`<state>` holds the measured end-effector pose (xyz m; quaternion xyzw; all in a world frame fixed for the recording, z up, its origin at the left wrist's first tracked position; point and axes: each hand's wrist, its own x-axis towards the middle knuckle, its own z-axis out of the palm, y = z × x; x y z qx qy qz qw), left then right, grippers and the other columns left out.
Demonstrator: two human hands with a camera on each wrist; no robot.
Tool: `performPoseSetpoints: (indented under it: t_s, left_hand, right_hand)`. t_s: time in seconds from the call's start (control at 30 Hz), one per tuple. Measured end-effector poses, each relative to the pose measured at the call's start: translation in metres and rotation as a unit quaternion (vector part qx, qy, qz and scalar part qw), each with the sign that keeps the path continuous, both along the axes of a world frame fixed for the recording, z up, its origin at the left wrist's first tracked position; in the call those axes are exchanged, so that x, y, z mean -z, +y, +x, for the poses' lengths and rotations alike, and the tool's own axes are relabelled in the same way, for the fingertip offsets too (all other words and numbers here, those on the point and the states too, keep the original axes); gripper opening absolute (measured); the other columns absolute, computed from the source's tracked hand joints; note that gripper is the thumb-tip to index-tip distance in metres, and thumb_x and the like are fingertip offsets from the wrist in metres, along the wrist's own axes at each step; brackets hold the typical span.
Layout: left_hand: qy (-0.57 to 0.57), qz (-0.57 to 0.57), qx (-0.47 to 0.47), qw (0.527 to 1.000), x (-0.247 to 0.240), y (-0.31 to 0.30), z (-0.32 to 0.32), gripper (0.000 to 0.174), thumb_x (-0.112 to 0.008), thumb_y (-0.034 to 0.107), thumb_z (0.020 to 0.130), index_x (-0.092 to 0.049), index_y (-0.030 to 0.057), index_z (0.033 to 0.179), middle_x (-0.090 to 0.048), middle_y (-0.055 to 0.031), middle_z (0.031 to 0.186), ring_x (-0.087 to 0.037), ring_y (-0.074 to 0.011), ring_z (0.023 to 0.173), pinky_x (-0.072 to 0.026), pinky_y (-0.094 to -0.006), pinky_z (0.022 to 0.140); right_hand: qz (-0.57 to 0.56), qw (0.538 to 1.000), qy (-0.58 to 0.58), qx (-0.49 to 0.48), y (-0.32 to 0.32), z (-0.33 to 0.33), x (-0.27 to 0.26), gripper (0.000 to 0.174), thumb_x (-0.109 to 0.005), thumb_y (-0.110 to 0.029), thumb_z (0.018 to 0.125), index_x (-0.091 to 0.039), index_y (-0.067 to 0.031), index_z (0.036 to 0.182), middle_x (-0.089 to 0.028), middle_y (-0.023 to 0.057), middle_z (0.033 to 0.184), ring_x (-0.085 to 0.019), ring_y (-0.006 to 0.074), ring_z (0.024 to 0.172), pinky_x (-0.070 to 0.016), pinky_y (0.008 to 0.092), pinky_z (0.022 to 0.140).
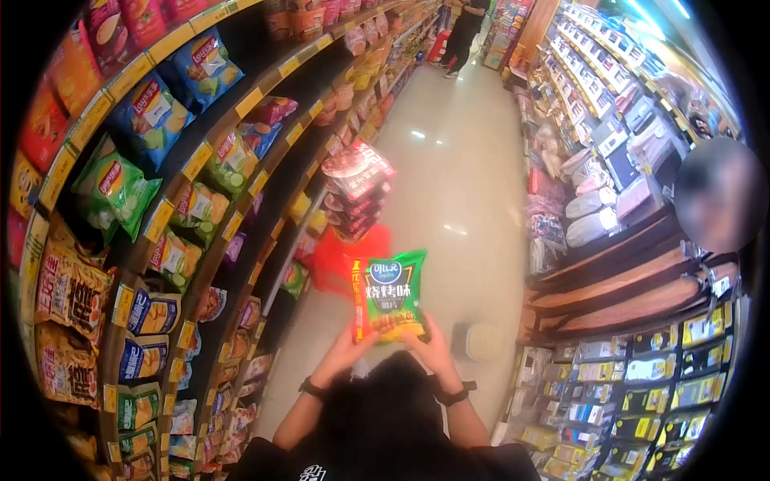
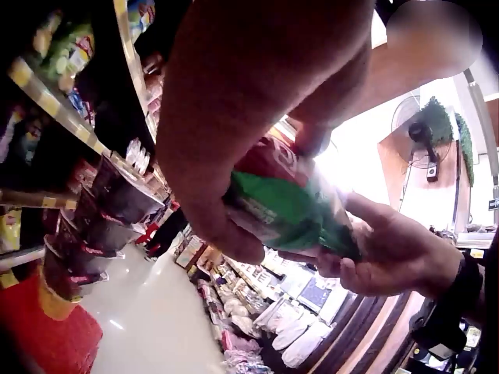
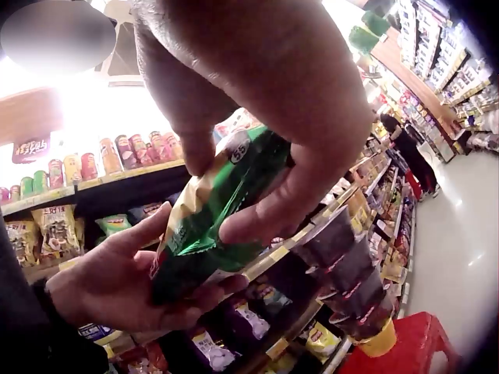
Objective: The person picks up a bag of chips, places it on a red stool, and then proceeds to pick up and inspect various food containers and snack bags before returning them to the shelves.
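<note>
A green, red and yellow snack bag (image 1: 388, 298) is held upright between both hands in the head view. My left hand (image 1: 350, 349) grips its lower left side, and my right hand (image 1: 431, 346) grips its lower right. In the left wrist view, my left hand (image 2: 234, 117) curls over one end of the green bag (image 2: 273, 204), and the right hand (image 2: 394, 253) holds the other end. The right wrist view has my right hand (image 3: 265, 86) pinching the bag (image 3: 222, 206) from above, while the left hand (image 3: 117, 284) supports it from below.
Snack shelves (image 1: 196, 160) line the left. Beyond the bag, stacked dark red packs (image 1: 353, 200) stand above a red stool (image 1: 329, 264). Racks of goods (image 1: 634, 377) line the right, and a grey stool (image 1: 477, 342) stands on the floor. A person (image 1: 464, 36) stands far down the aisle.
</note>
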<state>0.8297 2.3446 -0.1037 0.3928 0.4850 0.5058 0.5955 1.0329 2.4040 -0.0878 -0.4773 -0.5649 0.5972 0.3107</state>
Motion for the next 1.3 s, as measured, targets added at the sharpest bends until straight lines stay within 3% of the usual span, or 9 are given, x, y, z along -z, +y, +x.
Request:
performPoseSetpoints:
  t_s: [0.17,0.27,0.4,0.63,0.77,0.93,1.07,1.13,1.3]
  left_hand:
    - [0.026,0.009,-0.065,0.997,0.010,0.055,-0.011,0.072,-0.056,0.011,0.096,-0.011,0.0027,0.151,-0.046,-0.0101,0.135,-0.051,-0.0151,0.117,-0.0489,-0.0308,0.092]
    - [-0.033,0.027,-0.104,0.994,0.012,0.091,-0.014,0.075,-0.056,0.011,0.096,-0.007,0.0046,0.152,-0.042,-0.0103,0.139,-0.049,-0.0156,0.120,-0.0497,-0.0321,0.092]
    - [-0.013,0.026,-0.180,0.983,0.015,0.153,-0.025,0.072,-0.057,0.013,0.096,-0.012,0.0035,0.151,-0.043,-0.0106,0.139,-0.050,-0.0162,0.120,-0.0502,-0.0327,0.092]
    - [0.075,0.022,-0.324,0.943,0.024,0.270,-0.051,0.060,-0.060,0.018,0.095,-0.029,-0.0018,0.142,-0.054,-0.0114,0.129,-0.057,-0.0149,0.109,-0.0510,-0.0285,0.086]
    - [0.077,-0.002,-0.378,0.923,0.014,0.311,-0.052,0.053,-0.061,0.019,0.095,-0.037,-0.0034,0.137,-0.055,-0.0116,0.127,-0.058,-0.0158,0.108,-0.0493,-0.0288,0.089]
    - [0.102,-0.022,-0.399,0.911,0.030,0.338,-0.062,0.055,-0.062,0.021,0.094,-0.037,-0.0034,0.137,-0.055,-0.0135,0.127,-0.057,-0.0193,0.111,-0.0471,-0.0315,0.093]
    - [0.157,-0.098,-0.379,0.907,0.053,0.337,-0.074,0.065,-0.062,0.020,0.095,-0.027,-0.0019,0.145,-0.052,-0.0122,0.131,-0.053,-0.0178,0.116,-0.0467,-0.0316,0.094]
    - [0.126,-0.091,-0.390,0.908,0.056,0.332,-0.077,0.065,-0.063,0.021,0.094,-0.029,-0.0009,0.144,-0.054,-0.0122,0.127,-0.054,-0.0178,0.114,-0.0467,-0.0325,0.094]
    - [0.067,-0.028,-0.402,0.913,0.035,0.333,-0.087,0.061,-0.065,0.015,0.092,-0.031,-0.0028,0.140,-0.055,-0.0146,0.123,-0.057,-0.0184,0.108,-0.0501,-0.0305,0.090]
  right_hand:
    - [-0.005,0.999,0.031,0.027,0.067,-0.025,-0.002,0.051,-0.072,-0.014,0.086,-0.051,0.0010,0.130,-0.066,0.0066,0.101,-0.060,0.0088,0.077,-0.0509,0.0250,0.067]
    - [0.014,0.999,0.027,0.011,0.110,-0.036,-0.003,0.049,-0.071,-0.014,0.086,-0.052,0.0010,0.129,-0.066,0.0061,0.100,-0.061,0.0091,0.076,-0.0509,0.0248,0.067]
    - [0.005,0.997,0.078,-0.022,0.187,-0.056,0.009,0.048,-0.071,-0.014,0.086,-0.052,0.0012,0.128,-0.066,0.0057,0.099,-0.061,0.0100,0.075,-0.0511,0.0254,0.067]
    - [0.033,0.985,0.113,-0.130,0.326,-0.100,0.008,0.052,-0.069,-0.014,0.088,-0.048,0.0032,0.132,-0.058,0.0098,0.121,-0.059,0.0129,0.101,-0.0528,0.0269,0.079]
    - [0.003,0.977,0.112,-0.181,0.383,-0.117,0.004,0.053,-0.066,-0.012,0.090,-0.044,-0.0004,0.137,-0.057,0.0112,0.119,-0.062,0.0145,0.092,-0.0571,0.0268,0.072]
    - [-0.059,0.973,0.083,-0.209,0.424,-0.132,0.011,0.053,-0.066,-0.013,0.091,-0.044,-0.0018,0.137,-0.057,0.0117,0.120,-0.064,0.0152,0.085,-0.0572,0.0264,0.069]
    - [-0.023,0.969,0.100,-0.223,0.439,-0.138,0.034,0.053,-0.066,-0.015,0.091,-0.044,-0.0003,0.136,-0.056,0.0127,0.123,-0.064,0.0159,0.088,-0.0572,0.0266,0.067]
    - [-0.024,0.971,0.089,-0.220,0.439,-0.137,0.033,0.054,-0.066,-0.016,0.091,-0.043,0.0005,0.136,-0.055,0.0130,0.123,-0.064,0.0162,0.090,-0.0574,0.0267,0.067]
    - [0.000,0.981,0.043,-0.190,0.435,-0.139,0.041,0.055,-0.067,-0.015,0.091,-0.041,0.0025,0.136,-0.059,0.0124,0.116,-0.063,0.0172,0.096,-0.0558,0.0296,0.078]
